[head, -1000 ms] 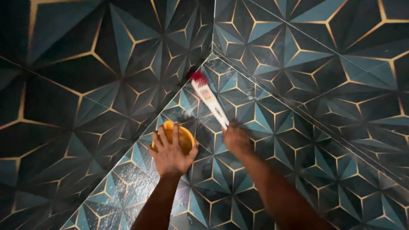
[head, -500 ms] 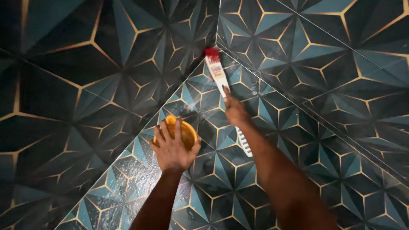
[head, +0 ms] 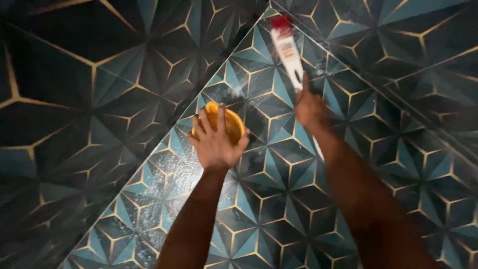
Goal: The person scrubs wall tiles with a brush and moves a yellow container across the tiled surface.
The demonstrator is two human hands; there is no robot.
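Note:
My left hand (head: 216, 142) presses a round yellow sponge (head: 230, 121) flat against a slanted strip of teal tile with gold lines (head: 259, 199). My right hand (head: 309, 107) grips a white bottle with a red cap (head: 287, 50), its capped end held up toward the top of the strip. White foamy streaks (head: 239, 89) lie on the tile between the sponge and the bottle. Both forearms reach up from the bottom of the view.
Dark geometric tiled walls (head: 74, 99) flank the strip on the left and on the right (head: 423, 65), meeting it at corner lines. The lower tiles (head: 149, 199) look wet and speckled.
The bottle in my right hand has moved up and to the right, toward the top of the strip. My left hand with the sponge has stayed in about the same place.

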